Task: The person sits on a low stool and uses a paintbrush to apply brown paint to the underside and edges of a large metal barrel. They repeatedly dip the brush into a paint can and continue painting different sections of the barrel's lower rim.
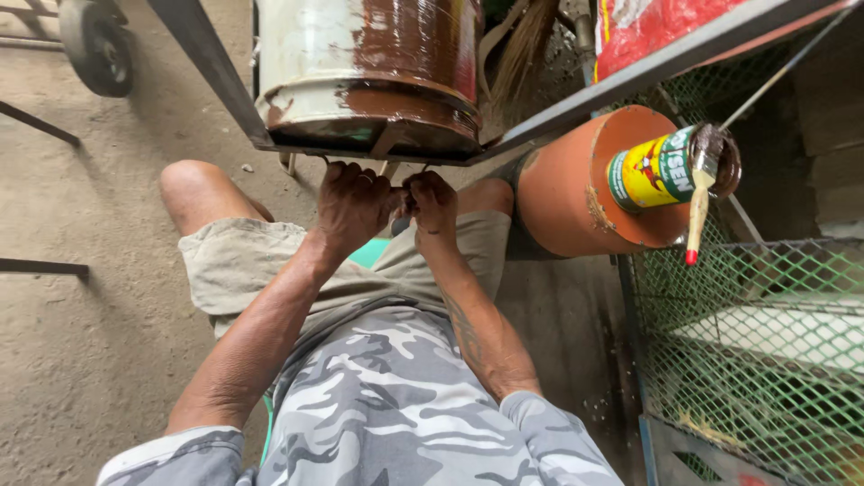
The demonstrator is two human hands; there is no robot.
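Both hands — left, right — curled, touching frame bar just above; grip unclear

There was only one view, from a camera worn on the person's head, tipped steeply down over the chest and lap. It sat close to the left hand and right hand, both raised to the metal frame just ahead. The concrete floor filled its left side, green mesh its right.
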